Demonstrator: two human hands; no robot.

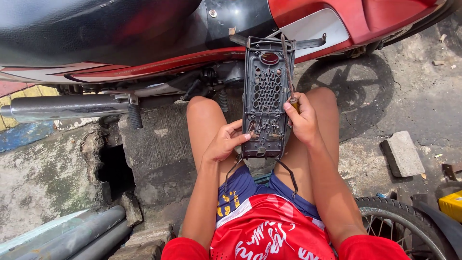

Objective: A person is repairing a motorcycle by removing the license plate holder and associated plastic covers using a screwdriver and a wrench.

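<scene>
Panel [266, 96], a dark plastic piece with a honeycomb grid of holes and an oval opening near its far end, lies lengthwise on the person's bare knees, its far end toward the motorbike [144, 43]. Left hand [222, 142] cups the panel's near left edge, fingers loosely curled, thumb and forefinger touching the side close to the small brown fittings at the bottom of the grid. Right hand [303, 123] is closed around the yellow handle of a screwdriver [288, 72], whose thin shaft runs up along the panel's right side to the far end. A thin black cord [288, 173] hangs from the panel's near end over the blue shorts [250, 188].

Motorbike, red with a black seat, stands just beyond the knees, its chrome exhaust [62, 107] off to the left. Ground is cracked concrete with a dark hole [115, 168] on the left and grey pipes [77, 236] in the lower left corner. A loose brick [402, 154] lies to the right, well apart from the hands, and a spoked wheel [399, 226] shows at lower right beside a yellow box [452, 204].
</scene>
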